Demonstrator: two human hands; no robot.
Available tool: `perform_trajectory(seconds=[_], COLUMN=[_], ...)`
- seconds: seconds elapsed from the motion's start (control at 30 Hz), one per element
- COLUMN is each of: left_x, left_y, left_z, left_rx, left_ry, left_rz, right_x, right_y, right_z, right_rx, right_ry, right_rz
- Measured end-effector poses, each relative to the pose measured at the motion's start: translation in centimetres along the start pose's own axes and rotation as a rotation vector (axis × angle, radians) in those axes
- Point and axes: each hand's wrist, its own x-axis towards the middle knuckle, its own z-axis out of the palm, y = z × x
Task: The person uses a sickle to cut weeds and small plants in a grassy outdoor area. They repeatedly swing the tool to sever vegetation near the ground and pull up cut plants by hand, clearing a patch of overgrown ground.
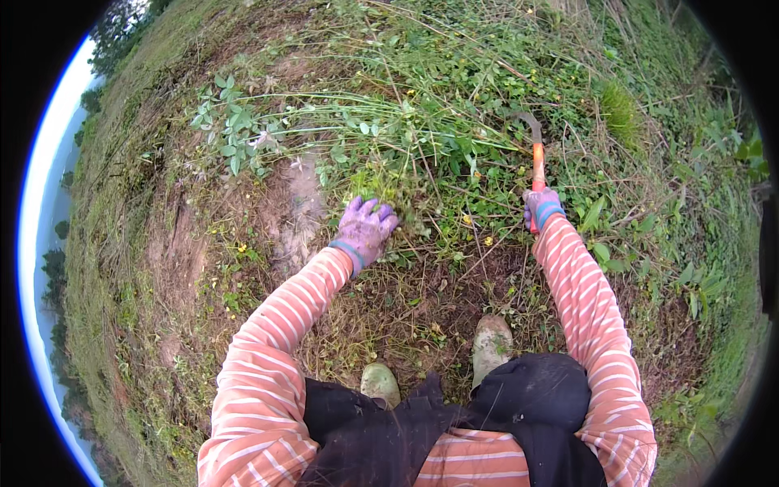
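My right hand [541, 208], in a purple glove with a blue cuff, is closed around the red-orange handle of a sickle [537, 152]. The curved blade points away from me and hooks left at its tip, beside the base of some long cut or bent stems. My left hand [366, 230], gloved the same way and soiled, is over the ground with its back up and its fingers apart. Just past its fingertips is a blurred tuft of weeds [389, 192]; contact under the palm is hidden. Long green stems [365, 109] lie sideways beyond both hands, leafy ends to the left.
My two muddy boots [380, 383] stand on brown soil with plant litter. A bare dirt patch [301, 201] lies left of the weeds. Low yellow-flowered plants [481, 225] and dry twigs spread between my hands. Denser growth [688, 170] rises on the right; the slope runs to trees at far left.
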Motion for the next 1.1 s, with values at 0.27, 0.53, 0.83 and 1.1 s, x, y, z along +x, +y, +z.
perform_trajectory(seconds=[0.27, 0.53, 0.83, 1.1], left_x=[-3.7, -1.6, 1.5, 0.6], left_y=[1.2, 4.9, 7.6, 7.1], left_z=[4.4, 5.5, 5.6, 5.4], left_rx=[-0.044, -0.076, -0.036, -0.371], left_ry=[-0.146, -0.232, -0.359, -0.384], left_rz=[0.179, 0.329, 0.385, 0.223], right_x=[-8.6, -15.1, -30.7, -37.1], right_y=[3.8, 1.9, -5.0, -4.7], right_z=[3.9, 1.0, -4.2, 1.6], right_rx=[-0.039, 0.207, -0.074, -0.026], right_ry=[-0.091, -0.176, -0.271, -0.368], right_rz=[0.155, 0.256, 0.266, 0.175])
